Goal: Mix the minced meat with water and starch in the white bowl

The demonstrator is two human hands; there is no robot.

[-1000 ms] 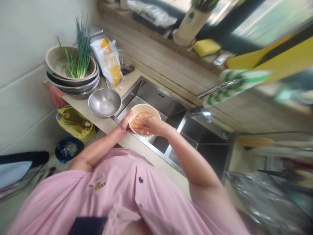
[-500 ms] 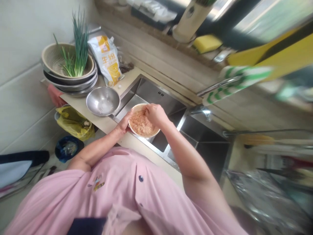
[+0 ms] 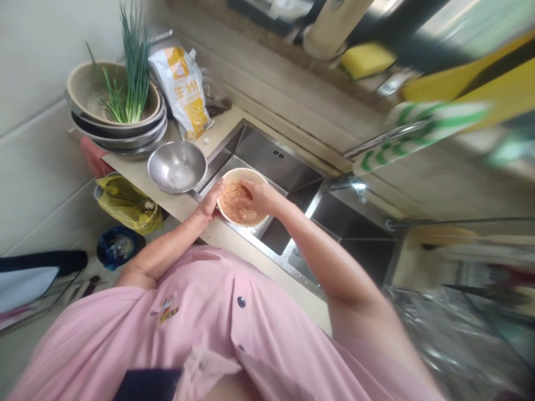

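Note:
A pale bowl [image 3: 249, 225] is held over the near edge of the sink's left basin. Inside it is a pinkish-orange mince-like mixture [image 3: 230, 200]. My left hand [image 3: 209, 204] grips the bowl's left side, thumb at the rim and the other fingers hidden beneath. From the right, my right hand [image 3: 262, 196] reaches into the bowl. Its fingers and thumb are apart, with the tips down in the mixture. Left of the bowl, a steel bowl [image 3: 178, 167] with some residue sits on the counter.
The double steel sink [image 3: 267, 146] has a tap [image 3: 355, 186] on the right. Back left, green onions [image 3: 134, 83] lie in a colander [image 3: 86, 94] on stacked basins, beside a starch bag [image 3: 181, 92]. A yellow-lined bin [image 3: 129, 206] stands below the counter's left end.
My right hand has shifted from a bent-wrist pose at the bowl's far rim to lower in the mixture, its fingers more stretched. The bowl and left hand have moved slightly up in view.

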